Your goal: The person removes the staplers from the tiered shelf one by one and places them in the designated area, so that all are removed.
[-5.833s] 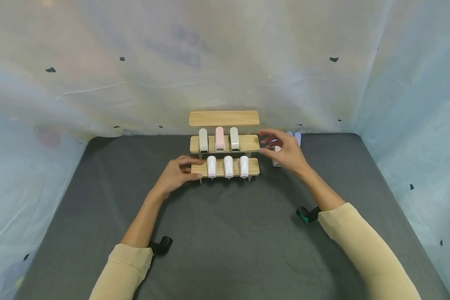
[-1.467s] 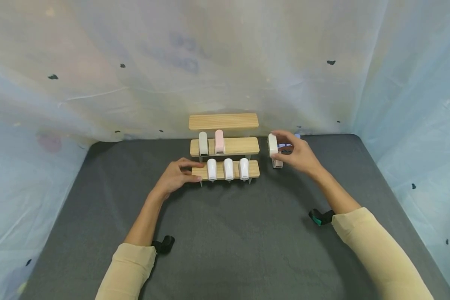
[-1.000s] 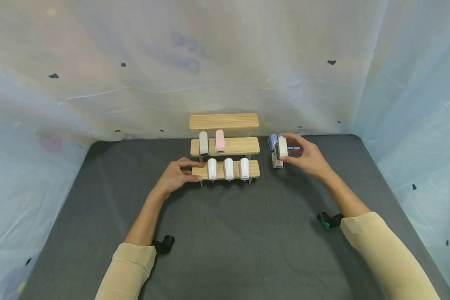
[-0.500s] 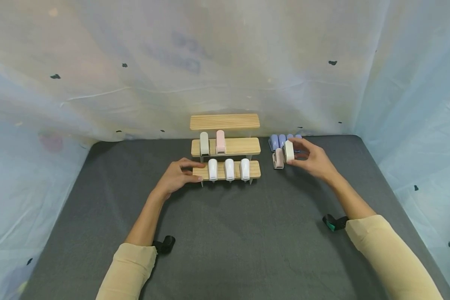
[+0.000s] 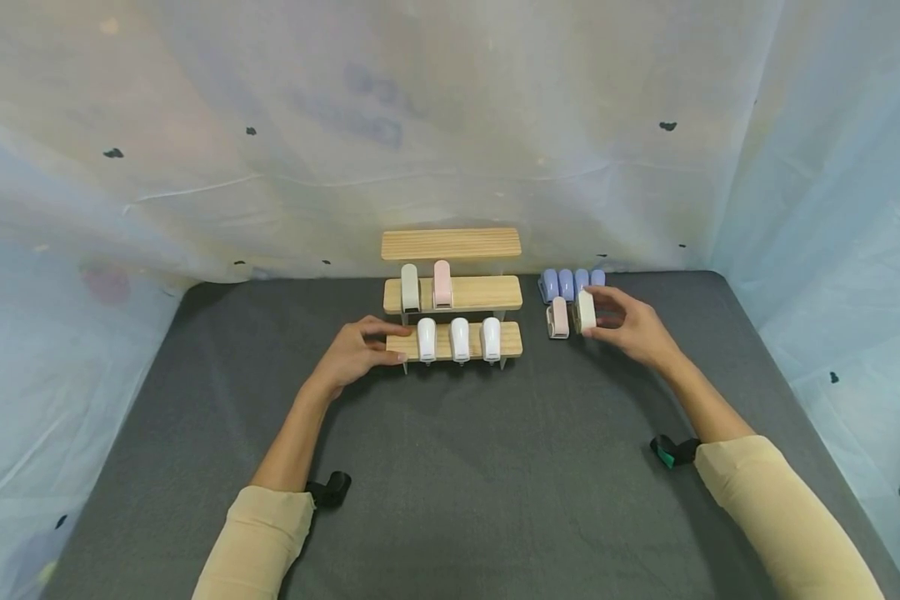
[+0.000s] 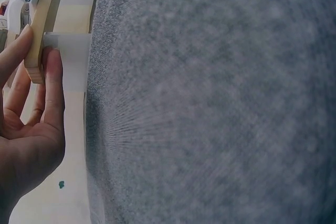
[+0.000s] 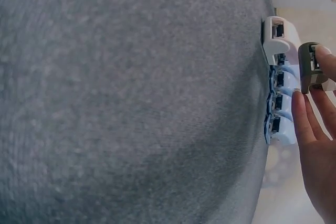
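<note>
Head view: three white staplers (image 5: 460, 339) lined the bottom tier (image 5: 512, 340), a grey one (image 5: 410, 287) and a pink one (image 5: 442, 283) the middle tier (image 5: 487, 293); the right hand's grip (image 5: 637, 329) pinched a pale stapler (image 5: 587, 312), not yet set down, near another pink (image 5: 559, 318) and four blues (image 5: 566, 283) on the bench (image 5: 457, 467). Left wrist: the left hand's grip (image 5: 351, 354) pinched the bottom tier's end, a clear support (image 6: 71, 56) peeking out; the edge-cropped staplers were hard to judge. Right wrist: daylight showed between pale stapler and bench!
</note>
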Action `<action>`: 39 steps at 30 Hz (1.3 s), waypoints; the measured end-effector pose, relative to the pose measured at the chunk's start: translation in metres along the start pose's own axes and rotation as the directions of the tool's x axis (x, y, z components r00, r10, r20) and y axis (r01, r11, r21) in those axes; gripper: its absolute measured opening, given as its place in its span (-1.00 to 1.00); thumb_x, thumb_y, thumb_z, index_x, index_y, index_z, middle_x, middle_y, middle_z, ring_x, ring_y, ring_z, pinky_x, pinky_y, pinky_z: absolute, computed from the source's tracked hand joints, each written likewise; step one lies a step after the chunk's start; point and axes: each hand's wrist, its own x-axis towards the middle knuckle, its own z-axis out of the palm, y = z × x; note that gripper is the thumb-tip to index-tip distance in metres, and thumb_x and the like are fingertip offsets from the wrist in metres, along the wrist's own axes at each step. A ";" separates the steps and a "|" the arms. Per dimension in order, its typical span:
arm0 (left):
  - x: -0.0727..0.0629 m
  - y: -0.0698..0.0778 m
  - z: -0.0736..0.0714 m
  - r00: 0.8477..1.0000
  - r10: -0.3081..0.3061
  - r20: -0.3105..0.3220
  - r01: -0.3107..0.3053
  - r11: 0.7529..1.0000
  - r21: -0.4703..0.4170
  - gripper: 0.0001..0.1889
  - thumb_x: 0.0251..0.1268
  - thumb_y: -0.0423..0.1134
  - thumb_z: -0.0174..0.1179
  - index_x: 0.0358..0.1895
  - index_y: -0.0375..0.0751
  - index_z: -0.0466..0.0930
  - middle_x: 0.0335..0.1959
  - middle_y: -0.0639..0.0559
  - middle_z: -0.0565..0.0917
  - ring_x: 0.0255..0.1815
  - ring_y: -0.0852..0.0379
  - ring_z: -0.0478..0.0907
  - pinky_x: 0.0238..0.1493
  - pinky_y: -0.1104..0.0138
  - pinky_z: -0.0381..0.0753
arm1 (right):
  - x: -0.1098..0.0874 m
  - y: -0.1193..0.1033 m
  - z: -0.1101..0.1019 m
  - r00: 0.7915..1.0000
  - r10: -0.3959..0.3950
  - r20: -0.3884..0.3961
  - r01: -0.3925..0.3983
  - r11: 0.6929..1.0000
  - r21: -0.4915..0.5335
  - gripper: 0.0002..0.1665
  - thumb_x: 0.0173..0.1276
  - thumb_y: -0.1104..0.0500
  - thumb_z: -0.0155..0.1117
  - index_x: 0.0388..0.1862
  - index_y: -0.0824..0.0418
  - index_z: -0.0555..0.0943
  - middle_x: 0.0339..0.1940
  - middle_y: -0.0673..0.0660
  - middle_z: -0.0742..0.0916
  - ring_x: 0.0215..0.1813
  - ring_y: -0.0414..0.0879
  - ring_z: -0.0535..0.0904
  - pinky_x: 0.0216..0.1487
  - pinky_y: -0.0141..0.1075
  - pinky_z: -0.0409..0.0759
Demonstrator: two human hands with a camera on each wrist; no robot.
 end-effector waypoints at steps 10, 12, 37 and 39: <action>-0.001 0.001 0.001 1.000 -0.005 0.002 0.005 1.000 -0.002 -0.57 0.11 -0.19 0.50 0.11 0.00 0.72 0.14 -0.04 0.48 0.06 -0.13 0.57 0.02 0.04 0.60 | -0.004 -0.018 0.003 1.000 -0.011 0.021 0.010 1.000 0.030 -0.18 0.24 0.43 0.42 0.45 0.43 0.31 0.25 0.50 0.52 0.21 0.39 0.52 0.15 0.17 0.53; 0.000 0.001 0.001 1.000 -0.002 0.003 0.002 1.000 0.002 -0.57 0.11 -0.18 0.50 0.11 0.00 0.72 0.15 -0.04 0.49 0.05 -0.14 0.57 0.01 0.04 0.60 | -0.003 -0.015 0.004 1.000 -0.002 0.021 0.001 1.000 0.017 -0.18 0.24 0.41 0.43 0.45 0.42 0.31 0.24 0.50 0.53 0.20 0.39 0.53 0.14 0.16 0.53; -0.001 0.000 0.000 1.000 0.024 -0.004 -0.024 1.000 -0.016 -0.58 0.12 -0.21 0.50 0.09 -0.04 0.72 0.13 -0.05 0.50 0.14 -0.18 0.53 0.06 0.02 0.59 | 0.011 0.024 0.016 0.999 0.029 0.025 -0.027 0.999 -0.046 -0.19 0.24 0.22 0.51 0.43 0.27 0.37 0.23 0.36 0.58 0.22 0.24 0.52 0.17 0.11 0.53; -0.001 0.000 0.000 1.000 0.018 -0.002 -0.018 1.000 -0.017 -0.58 0.11 -0.21 0.50 0.09 -0.04 0.72 0.13 -0.05 0.50 0.11 -0.17 0.55 0.04 0.03 0.60 | 0.012 0.023 0.016 0.999 0.026 0.025 -0.024 0.999 -0.044 -0.19 0.23 0.23 0.50 0.42 0.27 0.37 0.23 0.36 0.58 0.22 0.24 0.53 0.16 0.11 0.54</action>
